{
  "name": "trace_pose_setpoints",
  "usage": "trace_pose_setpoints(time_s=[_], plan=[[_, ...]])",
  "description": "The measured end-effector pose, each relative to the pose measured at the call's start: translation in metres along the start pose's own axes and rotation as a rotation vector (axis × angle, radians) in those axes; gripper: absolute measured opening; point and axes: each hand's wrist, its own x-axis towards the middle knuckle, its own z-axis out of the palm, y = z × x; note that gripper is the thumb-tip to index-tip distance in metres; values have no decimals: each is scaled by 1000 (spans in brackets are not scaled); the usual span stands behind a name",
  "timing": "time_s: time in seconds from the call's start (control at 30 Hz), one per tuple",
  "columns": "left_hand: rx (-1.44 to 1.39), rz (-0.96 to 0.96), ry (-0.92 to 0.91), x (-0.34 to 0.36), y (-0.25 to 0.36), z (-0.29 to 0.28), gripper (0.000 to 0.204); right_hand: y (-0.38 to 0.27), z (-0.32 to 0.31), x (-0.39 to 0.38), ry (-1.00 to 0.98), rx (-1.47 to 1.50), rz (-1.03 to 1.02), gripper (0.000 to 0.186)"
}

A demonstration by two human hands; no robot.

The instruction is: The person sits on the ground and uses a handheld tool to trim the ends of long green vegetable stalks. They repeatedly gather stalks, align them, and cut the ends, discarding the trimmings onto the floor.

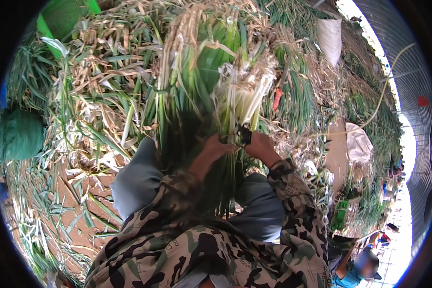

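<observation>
Stretching away from between the person's knees, a bunch of spring onions (249,106) shows smooth, pale stems ahead of the hands, while its green leaves sink into shadow below them. The left hand (217,147) is curled around the stalks, its fingertips partly hidden; the right hand (261,146) is closed on a small black object (245,135), too dark and covered to identify. Dim blur swallows the area beside the left forearm. Camouflage-print sleeves (293,178) lead back to a jacket cut off by the lower edge. All around lie papery, straw-coloured husks (98,113) and limp leaves. Farther out are a bulging green mesh sack (21,135), a green plastic crate (67,21) cropped at the rim, a white woven sack (330,41), ribbed roofing (393,41) and, lower right, a partly visible co-worker in a teal top (349,279).
</observation>
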Motion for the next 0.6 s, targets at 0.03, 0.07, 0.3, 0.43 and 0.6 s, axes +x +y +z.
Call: trace_pose_setpoints(time_s=[0.03, 0.07, 0.3, 0.43, 0.6], plan=[[20, -9, 18, -5, 3, -4, 59, -24, -22, -7, 1, 85, 17, 32], [16, -9, -26, -2, 12, 18, 60, -6, -31, -11, 15, 79, 62, 33], [42, -91, 8, -11, 29, -6, 59, -3, -19, 55, 33, 29, 10, 38], [188, -145, -6, 1, 2, -16, 80, -5, -17, 91, 104, 82, 36, 41], [155, -165, -10, -2, 4, -16, 80, -15, -29, 113, 117, 77, -6, 45]])
